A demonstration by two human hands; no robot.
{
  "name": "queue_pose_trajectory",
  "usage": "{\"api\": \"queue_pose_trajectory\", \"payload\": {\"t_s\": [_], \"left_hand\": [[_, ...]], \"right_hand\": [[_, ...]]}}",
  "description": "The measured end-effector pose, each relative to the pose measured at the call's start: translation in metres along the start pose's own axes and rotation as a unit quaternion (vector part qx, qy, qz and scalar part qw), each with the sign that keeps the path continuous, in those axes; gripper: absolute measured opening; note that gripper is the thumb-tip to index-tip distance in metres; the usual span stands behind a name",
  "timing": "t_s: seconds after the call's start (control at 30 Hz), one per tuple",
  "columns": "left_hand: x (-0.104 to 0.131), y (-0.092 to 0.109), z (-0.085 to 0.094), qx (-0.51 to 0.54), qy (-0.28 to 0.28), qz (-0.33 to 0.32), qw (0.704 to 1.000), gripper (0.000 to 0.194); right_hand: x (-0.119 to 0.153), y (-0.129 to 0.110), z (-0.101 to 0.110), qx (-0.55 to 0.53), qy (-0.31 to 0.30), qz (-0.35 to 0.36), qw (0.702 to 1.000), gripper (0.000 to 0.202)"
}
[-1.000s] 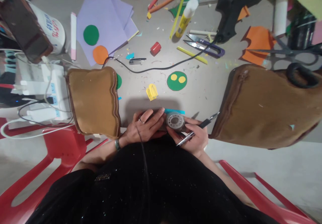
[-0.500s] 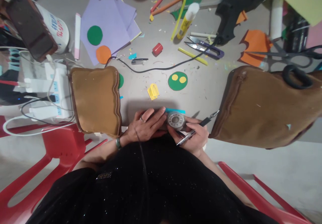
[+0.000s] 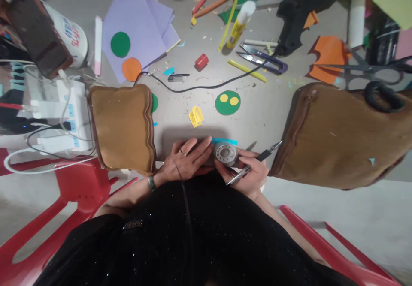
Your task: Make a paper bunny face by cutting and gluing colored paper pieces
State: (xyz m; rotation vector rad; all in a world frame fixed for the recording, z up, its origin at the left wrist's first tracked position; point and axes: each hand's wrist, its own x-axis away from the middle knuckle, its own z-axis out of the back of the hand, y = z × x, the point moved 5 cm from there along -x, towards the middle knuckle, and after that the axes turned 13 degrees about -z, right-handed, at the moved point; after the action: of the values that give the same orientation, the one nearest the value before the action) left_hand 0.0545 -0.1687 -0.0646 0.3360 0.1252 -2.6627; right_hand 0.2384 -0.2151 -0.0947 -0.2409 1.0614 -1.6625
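At the table's near edge my left hand (image 3: pixel 189 161) lies with its fingers stretched out, a ring on one of them. Its fingertips touch the left end of a blue paper strip (image 3: pixel 227 141). Just below that strip sits a grey round disc (image 3: pixel 225 154) with a ring of marks, perhaps a roll or cap. My right hand (image 3: pixel 252 172) is closed around a black-and-silver pen (image 3: pixel 249 168), whose tip points up and right, off the paper. The thumb and forefinger of that hand also rest against the disc's side. A green paper oval with two yellow circles (image 3: pixel 227 103) lies beyond.
Brown pouches (image 3: pixel 122 127) stand on both sides, the right one (image 3: pixel 341 140) carrying black tape (image 3: pixel 383 97). Folded yellow paper (image 3: pixel 196 116), small scissors (image 3: pixel 262 58), a glue stick (image 3: pixel 240 25) and a glue gun (image 3: pixel 296 16) lie farther back. A power cable (image 3: pixel 199 89) crosses the table.
Hardly anything differs. The right hand and the pen have shifted very slightly to the right; the left hand, disc and blue strip look the same.
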Motion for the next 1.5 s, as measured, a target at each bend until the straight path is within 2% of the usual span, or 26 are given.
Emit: {"api": "queue_pose_trajectory", "payload": {"t_s": [0.37,0.57,0.77,0.93,1.03,1.13,1.37,1.5], "left_hand": [[-0.001,0.0,0.0,0.001,0.004,0.004,1.0,0.044],[0.003,0.001,-0.004,0.001,-0.011,-0.001,1.0,0.045],[0.007,0.0,-0.002,0.007,0.045,-0.004,0.999,0.046],[0.009,0.0,0.0,0.012,0.054,-0.017,0.998,0.04],[0.009,0.0,0.002,0.03,0.043,-0.022,0.998,0.04],[0.008,0.0,0.0,0.028,0.016,-0.015,0.999,0.039],[0.001,-0.001,0.004,0.009,0.052,-0.009,0.999,0.041],[0.004,-0.001,0.002,0.012,0.036,-0.013,0.999,0.035]], "right_hand": [[-0.001,-0.001,0.0,0.013,-0.011,-0.004,1.0,0.037],[-0.003,-0.003,-0.001,0.016,-0.005,-0.003,1.0,0.035],[-0.002,-0.004,0.0,0.003,0.02,0.006,1.0,0.034],[-0.002,-0.001,0.0,-0.044,-0.021,-0.015,0.999,0.03],[-0.002,0.0,0.001,-0.061,-0.038,-0.015,0.997,0.026],[-0.001,0.002,0.001,-0.041,-0.042,-0.021,0.998,0.031],[-0.003,-0.003,0.0,-0.001,-0.025,-0.013,1.0,0.033],[-0.003,-0.003,0.001,-0.021,-0.018,-0.001,1.0,0.031]]}}
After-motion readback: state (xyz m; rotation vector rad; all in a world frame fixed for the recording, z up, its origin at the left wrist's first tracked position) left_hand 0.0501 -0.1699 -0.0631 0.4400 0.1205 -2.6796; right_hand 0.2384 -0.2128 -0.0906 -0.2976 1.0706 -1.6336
